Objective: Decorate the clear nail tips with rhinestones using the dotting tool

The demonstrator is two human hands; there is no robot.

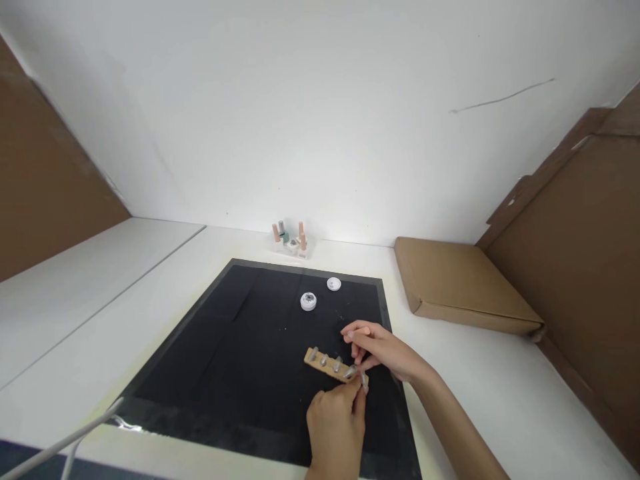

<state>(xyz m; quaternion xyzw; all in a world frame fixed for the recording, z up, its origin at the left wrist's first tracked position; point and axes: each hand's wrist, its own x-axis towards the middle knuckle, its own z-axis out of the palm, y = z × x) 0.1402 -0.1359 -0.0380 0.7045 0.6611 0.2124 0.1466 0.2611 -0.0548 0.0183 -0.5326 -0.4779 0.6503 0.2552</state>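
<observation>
A small wooden strip with several silvery nail tips standing on it lies on the black mat. My right hand pinches the right end of the strip, where one nail tip sits. My left hand comes up from below, its fingertips closed on a small thin object at the same end, touching that tip. What exactly the left fingers hold is too small to tell.
An open white jar and its lid rest further back on the mat. A white stand with nail polish bottles is by the wall. A flat cardboard box lies to the right. A white cable runs at lower left.
</observation>
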